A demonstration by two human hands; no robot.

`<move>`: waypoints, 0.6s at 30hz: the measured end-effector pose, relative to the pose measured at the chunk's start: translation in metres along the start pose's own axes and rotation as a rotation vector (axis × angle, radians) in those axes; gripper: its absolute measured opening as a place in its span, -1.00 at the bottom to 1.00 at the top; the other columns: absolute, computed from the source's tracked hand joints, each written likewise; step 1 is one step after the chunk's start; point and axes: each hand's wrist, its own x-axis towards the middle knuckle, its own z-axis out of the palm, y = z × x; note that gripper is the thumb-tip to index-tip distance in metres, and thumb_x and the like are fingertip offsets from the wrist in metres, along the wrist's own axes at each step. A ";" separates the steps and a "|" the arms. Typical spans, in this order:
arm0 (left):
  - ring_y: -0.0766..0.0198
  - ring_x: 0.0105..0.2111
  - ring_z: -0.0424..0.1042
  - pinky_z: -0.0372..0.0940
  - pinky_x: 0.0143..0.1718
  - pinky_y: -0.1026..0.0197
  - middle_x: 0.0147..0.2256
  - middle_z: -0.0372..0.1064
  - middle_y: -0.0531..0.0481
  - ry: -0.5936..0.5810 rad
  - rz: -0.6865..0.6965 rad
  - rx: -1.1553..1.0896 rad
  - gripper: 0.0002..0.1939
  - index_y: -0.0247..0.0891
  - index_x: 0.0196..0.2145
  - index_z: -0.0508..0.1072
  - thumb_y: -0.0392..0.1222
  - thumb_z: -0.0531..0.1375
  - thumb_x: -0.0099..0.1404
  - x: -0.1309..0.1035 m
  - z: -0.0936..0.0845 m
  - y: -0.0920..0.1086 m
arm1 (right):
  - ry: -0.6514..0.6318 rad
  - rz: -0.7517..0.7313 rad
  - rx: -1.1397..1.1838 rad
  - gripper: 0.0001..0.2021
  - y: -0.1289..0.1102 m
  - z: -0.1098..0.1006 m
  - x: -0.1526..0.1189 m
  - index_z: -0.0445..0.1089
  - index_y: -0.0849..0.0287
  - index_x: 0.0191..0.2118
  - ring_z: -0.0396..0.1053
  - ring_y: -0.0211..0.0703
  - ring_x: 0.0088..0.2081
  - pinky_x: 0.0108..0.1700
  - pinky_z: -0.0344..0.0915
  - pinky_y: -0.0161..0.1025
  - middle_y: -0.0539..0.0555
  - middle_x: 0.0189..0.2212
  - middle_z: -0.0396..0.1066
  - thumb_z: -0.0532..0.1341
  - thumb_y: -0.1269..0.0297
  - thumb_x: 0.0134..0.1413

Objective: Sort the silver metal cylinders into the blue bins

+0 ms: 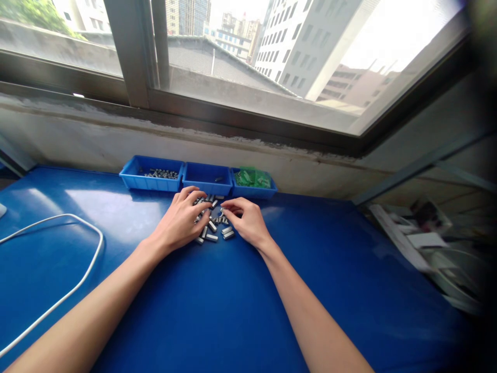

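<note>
Several small metal pieces [212, 238] lie in a loose pile on the blue table [217, 311], in front of the bins. My left hand [187, 215] rests over the left side of the pile with its fingers apart and curved, hiding some pieces. At the right side of the pile, my right hand [245, 220] has thumb and fingertips brought together at a small metal piece [222, 210]. Two pieces [228, 232] lie just below the right fingertips.
Against the wall stand three blue bins: the left bin [132, 178] with small metal parts, the middle bin [202, 185] with a dark piece, the right bin [267, 192] with green packets [252, 177]. A white cable [95, 248] curves at left. Papers [427, 240] lie at right.
</note>
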 end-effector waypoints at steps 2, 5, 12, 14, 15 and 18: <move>-0.08 0.17 0.18 0.21 0.17 -0.16 0.04 0.39 -0.19 0.011 0.004 -0.005 -0.68 -0.23 -0.05 0.58 -0.18 0.08 0.40 0.000 0.000 0.000 | 0.004 0.011 -0.004 -0.83 -0.001 0.001 0.000 0.56 0.17 -0.22 0.51 -0.20 -0.31 -0.22 0.45 -0.28 0.08 -0.27 0.55 0.26 0.44 0.07; -0.08 0.16 0.20 0.23 0.16 -0.17 0.03 0.40 -0.19 0.027 0.011 -0.014 -0.70 -0.22 -0.07 0.58 -0.19 0.09 0.39 0.000 0.001 0.000 | 0.009 0.034 -0.018 -0.81 -0.003 0.002 0.001 0.56 0.17 -0.21 0.50 -0.21 -0.34 -0.27 0.44 -0.29 0.08 -0.25 0.56 0.27 0.43 0.04; -0.07 0.15 0.22 0.25 0.15 -0.16 0.01 0.42 -0.20 0.040 0.020 -0.027 -0.71 -0.24 -0.07 0.57 -0.19 0.09 0.40 0.000 0.001 0.002 | -0.001 0.047 -0.067 -0.84 -0.007 0.009 0.003 0.58 0.13 -0.23 0.48 -0.20 -0.37 -0.26 0.39 -0.27 0.03 -0.32 0.60 0.27 0.30 0.07; -0.06 0.15 0.22 0.26 0.14 -0.16 0.00 0.42 -0.20 0.045 0.018 -0.022 -0.71 -0.25 -0.08 0.57 -0.19 0.08 0.40 0.000 0.001 0.002 | 0.028 0.061 -0.039 -0.86 -0.006 0.013 0.005 0.59 0.13 -0.28 0.48 -0.19 -0.37 -0.23 0.39 -0.26 0.02 -0.36 0.59 0.29 0.28 0.06; -0.06 0.14 0.23 0.26 0.14 -0.15 -0.01 0.43 -0.19 0.050 0.016 -0.022 -0.71 -0.25 -0.08 0.57 -0.19 0.08 0.40 0.001 0.001 0.002 | 0.048 0.073 -0.004 -0.87 -0.005 0.014 0.006 0.59 0.13 -0.30 0.48 -0.18 -0.37 -0.23 0.39 -0.25 0.02 -0.37 0.59 0.30 0.26 0.05; -0.06 0.12 0.25 0.28 0.12 -0.14 -0.04 0.45 -0.19 0.088 0.013 -0.036 -0.72 -0.24 -0.09 0.57 -0.20 0.09 0.39 0.001 0.001 0.001 | 0.137 0.134 0.235 -0.84 -0.003 0.017 0.010 0.58 0.15 -0.31 0.50 -0.15 -0.32 -0.21 0.40 -0.24 0.05 -0.34 0.60 0.35 0.20 0.00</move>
